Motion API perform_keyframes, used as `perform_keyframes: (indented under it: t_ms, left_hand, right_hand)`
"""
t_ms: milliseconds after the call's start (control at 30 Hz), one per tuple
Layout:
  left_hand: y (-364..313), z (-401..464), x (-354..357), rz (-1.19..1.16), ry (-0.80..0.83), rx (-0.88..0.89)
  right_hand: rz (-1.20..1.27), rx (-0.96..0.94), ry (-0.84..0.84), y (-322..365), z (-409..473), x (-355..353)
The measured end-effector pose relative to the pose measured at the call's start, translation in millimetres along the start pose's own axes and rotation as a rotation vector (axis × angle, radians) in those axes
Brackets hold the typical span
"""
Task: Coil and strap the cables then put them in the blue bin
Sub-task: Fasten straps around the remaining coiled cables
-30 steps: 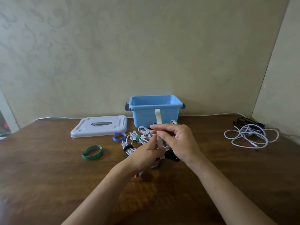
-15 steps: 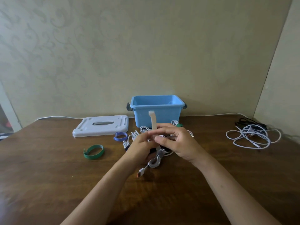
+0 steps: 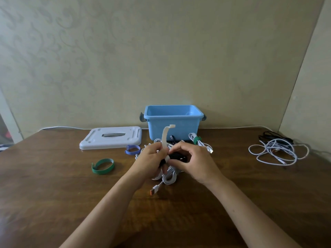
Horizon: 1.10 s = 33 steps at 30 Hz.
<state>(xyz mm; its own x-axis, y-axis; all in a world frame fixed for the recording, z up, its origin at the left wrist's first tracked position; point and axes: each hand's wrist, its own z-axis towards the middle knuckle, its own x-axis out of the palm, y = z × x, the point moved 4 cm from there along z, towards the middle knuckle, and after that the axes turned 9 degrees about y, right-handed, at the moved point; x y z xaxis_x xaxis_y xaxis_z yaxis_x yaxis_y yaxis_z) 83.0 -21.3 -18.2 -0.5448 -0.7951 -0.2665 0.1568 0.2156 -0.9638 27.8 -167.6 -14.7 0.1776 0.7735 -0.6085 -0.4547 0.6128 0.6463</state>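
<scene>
Strapping step: left hand (image 3: 152,161) grips coiled cable bundle (image 3: 170,173) above the table, before the blue bin (image 3: 174,126); right hand (image 3: 190,162) pinches white strap (image 3: 165,138). Advice: pull snug, press tail flat.

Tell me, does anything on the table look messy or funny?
Yes: a tangle of loose cables sprawls uncoiled at the table's right end. The white strap sticks up unfastened from the bundle in both hands. The blue bin looks empty.

plastic storage bin (image 3: 173,123): you're seeing light blue
flat plastic lid (image 3: 111,137): showing white
looped straps: green (image 3: 102,166), purple (image 3: 132,149)
wooden table (image 3: 53,190): showing dark brown grain
</scene>
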Motion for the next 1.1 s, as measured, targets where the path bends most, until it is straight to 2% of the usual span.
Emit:
perform_keyframes:
  t_ms: [167, 333, 433, 667, 833, 1000, 1100]
  left_hand:
    - [-2, 4, -4, 0.300, -0.121, 0.128]
    - [-7, -1, -5, 0.303, -0.191, 0.252]
    - [-10, -5, -4, 0.288, -0.186, 0.285]
    - [-13, -7, -7, 0.505, -0.205, 0.399]
    - [-16, -10, -4, 0.649, -0.156, 0.498]
    - [-14, -8, -5, 0.695, -0.126, 0.502]
    - [-12, -6, -6, 0.675, -0.147, 0.473]
  right_hand:
    - [0.016, -0.009, -0.035, -1, -2, 2]
    - [0.148, 0.099, -0.045, -8, -1, 3]
    - [0.195, 0.140, -0.033, -14, 0, 1]
    - [0.304, 0.221, -0.006, -17, 1, 0]
    - [0.235, 0.300, -0.006, -27, 2, -1]
    - [0.321, 0.333, 0.016, -26, 1, 1]
    - [0.268, 0.350, 0.018, -25, 4, 3]
